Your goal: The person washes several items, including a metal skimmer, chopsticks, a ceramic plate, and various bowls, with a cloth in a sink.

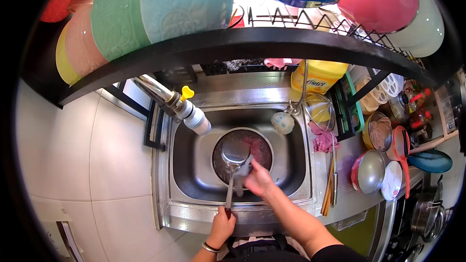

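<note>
My left hand (221,226) grips the dark end of the handle of a metal wok turner (236,153). Its broad, rounded head is over a round basin (270,145) of dark-looking water standing in the stainless steel sink (196,167). Close beside the turner's neck, my right hand (259,181) holds a wet greyish cloth (241,177) with its fingers partly hidden. Something reddish (256,146) shows in the basin, too blurred to name. The tap (182,106), with a yellow lever and white nozzle, reaches over the sink from the left.
A black dish rack (255,40) with bowls crosses above the sink. To the right are a scrubbing ball (283,122), a wire strainer (320,112), a pink cloth (324,140), chopsticks (327,193), a yellow jug (318,76) and a metal bowl (369,173).
</note>
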`<state>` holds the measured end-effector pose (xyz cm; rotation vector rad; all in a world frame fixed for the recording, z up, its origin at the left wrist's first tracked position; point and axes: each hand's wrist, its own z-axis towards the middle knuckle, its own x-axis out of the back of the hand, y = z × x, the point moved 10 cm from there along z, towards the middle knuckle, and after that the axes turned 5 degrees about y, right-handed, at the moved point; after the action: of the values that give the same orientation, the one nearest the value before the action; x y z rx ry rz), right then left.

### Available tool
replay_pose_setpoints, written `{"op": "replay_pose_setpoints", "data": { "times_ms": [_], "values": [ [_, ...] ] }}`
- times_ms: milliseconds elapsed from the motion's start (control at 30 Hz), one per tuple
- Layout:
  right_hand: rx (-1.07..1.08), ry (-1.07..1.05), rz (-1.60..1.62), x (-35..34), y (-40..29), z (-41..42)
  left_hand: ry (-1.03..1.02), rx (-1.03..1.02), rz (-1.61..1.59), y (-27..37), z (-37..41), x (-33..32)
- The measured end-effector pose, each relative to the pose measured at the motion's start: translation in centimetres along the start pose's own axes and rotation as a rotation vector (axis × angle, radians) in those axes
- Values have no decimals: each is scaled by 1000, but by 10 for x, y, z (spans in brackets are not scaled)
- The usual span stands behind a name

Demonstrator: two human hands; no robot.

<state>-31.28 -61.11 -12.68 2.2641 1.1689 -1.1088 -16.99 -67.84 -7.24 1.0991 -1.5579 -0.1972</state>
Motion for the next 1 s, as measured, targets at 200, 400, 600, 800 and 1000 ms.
{"op": "replay_pose_setpoints", "data": {
  "times_ms": [200, 400, 600, 800, 1000],
  "values": [
    [533, 136, -415, -27, -34, 9, -71, -89, -51, 36, 26, -20],
    [833, 387, -915, -5, -46, -7, -128, -102, -29, 39, 34, -35],
    [963, 209, -1058, -21, -7, -39, 8, -286, -201, 64, 53, -1],
    [904, 365, -952, -26, -40, -57, -53, -148, -135, 40, 55, 4],
    [1135, 633, -569, 3, -96, -30, -93, -443, -26, 62, 19, 4]
  ]
}}
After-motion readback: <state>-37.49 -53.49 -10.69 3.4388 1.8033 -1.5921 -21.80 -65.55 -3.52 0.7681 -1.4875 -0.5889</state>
